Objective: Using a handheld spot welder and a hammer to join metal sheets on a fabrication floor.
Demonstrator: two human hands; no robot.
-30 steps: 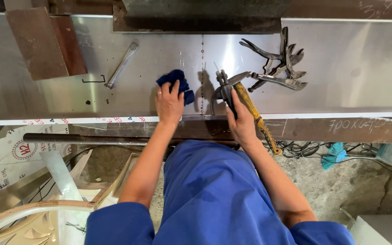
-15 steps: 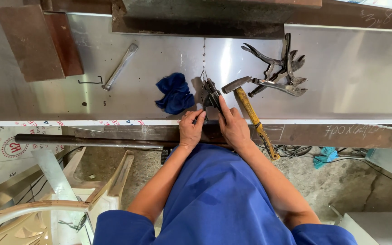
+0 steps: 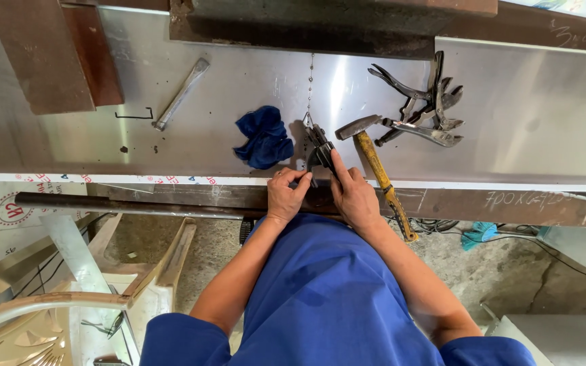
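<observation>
Dark steel locking pliers (image 3: 320, 148) sit at the near edge of the sheet, gripped by both hands. Right hand (image 3: 355, 196): fingers curled around the lower handles, index finger laid straight up along the tool. Left hand (image 3: 286, 194): fingertips bunched together, pinching at the base of the pliers from the left side. Exactly what the left fingertips hold is too small to tell. Pliers point away from the person, nose toward a thin chain (image 3: 310, 88) that runs up the sheet in a straight line.

Just right of the pliers lies a hammer (image 3: 376, 166) with a yellow handle, head near the tool, handle running off the near edge past the right wrist. Just left, a crumpled blue rag (image 3: 263, 137). Farther right, well apart from the hands, a heap of more pliers (image 3: 425, 108), tangled together.

Everything rests on a shiny stainless steel sheet (image 3: 544, 115). A flat metal bar (image 3: 181, 93) lies at upper left, tilted. Beside it, a rusty brown block (image 3: 49, 54). Below the sheet's edge runs a dark rod (image 3: 137, 205). Blue sleeves and blue clothing fill the foreground.
</observation>
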